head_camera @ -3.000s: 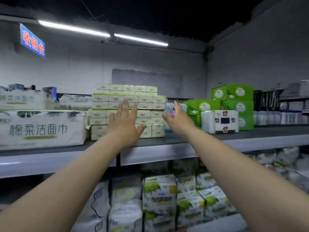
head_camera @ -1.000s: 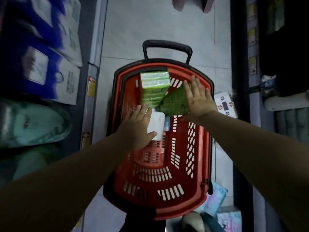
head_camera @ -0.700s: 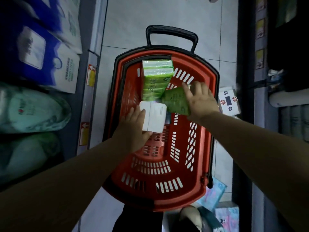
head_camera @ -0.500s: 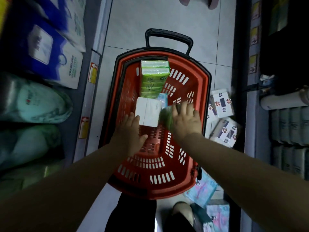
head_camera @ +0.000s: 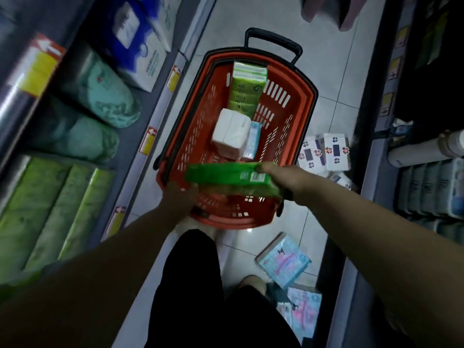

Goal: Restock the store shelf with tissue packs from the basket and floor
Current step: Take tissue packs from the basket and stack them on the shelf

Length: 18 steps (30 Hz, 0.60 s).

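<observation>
Basket [head_camera: 310, 96] on floor [head_camera: 334, 79], tissue packs [head_camera: 231, 133] inside, held pack [head_camera: 226, 175] above its near rim, loose packs [head_camera: 326, 153] to its right.

Both bare arms reach forward and down, forearms coming together. The left hand [head_camera: 179, 199] holds the left end of a green pack [head_camera: 231, 177] from below, and its fingers are hidden under it. The right hand [head_camera: 285, 178] grips the right end, with the thumb on the top edge. The wrists are about level.
</observation>
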Each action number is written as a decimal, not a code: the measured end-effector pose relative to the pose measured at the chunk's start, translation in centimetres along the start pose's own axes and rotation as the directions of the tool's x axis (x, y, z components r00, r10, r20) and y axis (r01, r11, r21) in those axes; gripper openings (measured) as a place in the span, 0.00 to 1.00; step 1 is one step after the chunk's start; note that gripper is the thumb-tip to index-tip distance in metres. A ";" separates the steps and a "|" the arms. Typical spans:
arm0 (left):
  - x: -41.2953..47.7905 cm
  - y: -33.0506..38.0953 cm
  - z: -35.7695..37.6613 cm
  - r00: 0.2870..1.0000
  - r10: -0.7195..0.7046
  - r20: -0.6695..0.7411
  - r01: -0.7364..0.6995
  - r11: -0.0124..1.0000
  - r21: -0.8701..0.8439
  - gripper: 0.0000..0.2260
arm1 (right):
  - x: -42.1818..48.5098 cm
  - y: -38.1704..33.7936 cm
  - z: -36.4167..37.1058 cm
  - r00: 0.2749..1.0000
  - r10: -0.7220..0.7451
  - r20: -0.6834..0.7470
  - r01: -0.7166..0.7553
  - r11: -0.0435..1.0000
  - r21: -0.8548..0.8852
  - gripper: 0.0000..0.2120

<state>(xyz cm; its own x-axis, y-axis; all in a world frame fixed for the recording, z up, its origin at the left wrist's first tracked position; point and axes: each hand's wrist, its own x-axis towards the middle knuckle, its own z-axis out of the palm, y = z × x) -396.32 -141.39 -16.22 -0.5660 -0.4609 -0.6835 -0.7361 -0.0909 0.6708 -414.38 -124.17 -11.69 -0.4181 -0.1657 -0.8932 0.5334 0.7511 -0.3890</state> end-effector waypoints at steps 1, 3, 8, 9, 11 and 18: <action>-1.4 0.2 -0.1 1.000 0.006 -0.026 -0.007 0.999 -0.048 0.27 | -1.4 0.2 -0.4 0.999 0.010 0.048 -0.013 0.997 0.074 0.16; -3.5 0.6 -0.5 0.989 0.033 -0.142 -0.047 0.994 -0.095 0.21 | -3.7 0.8 -0.9 0.990 0.026 0.137 -0.049 0.986 0.162 0.10; -7.6 1.2 -1.3 0.978 0.043 -0.202 -0.077 0.984 -0.161 0.16 | -6.6 2.2 -0.5 0.974 0.040 0.224 -0.079 0.983 0.165 0.12; -8.1 1.2 -1.2 0.969 0.034 -0.246 -0.080 0.981 -0.178 0.19 | -7.0 2.5 -0.3 0.972 0.035 0.232 -0.083 0.976 0.201 0.12; -9.0 1.5 -1.5 0.920 0.006 -0.393 -0.113 0.961 -0.251 0.27 | -7.3 3.2 -0.2 0.963 0.007 0.268 -0.084 0.957 0.277 0.17; -11.2 -0.6 -4.8 0.860 0.028 -0.509 -0.223 0.918 -0.327 0.16 | -10.1 4.3 1.5 0.916 -0.010 0.401 -0.068 0.982 0.179 0.33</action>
<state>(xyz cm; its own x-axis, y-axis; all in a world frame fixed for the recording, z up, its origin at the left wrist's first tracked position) -387.74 -140.40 -7.60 -0.3185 -0.8484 -0.4227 -0.4280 -0.2692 0.8628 -406.81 -120.27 -4.71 -0.0930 -0.4158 -0.9047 0.6834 0.6342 -0.3617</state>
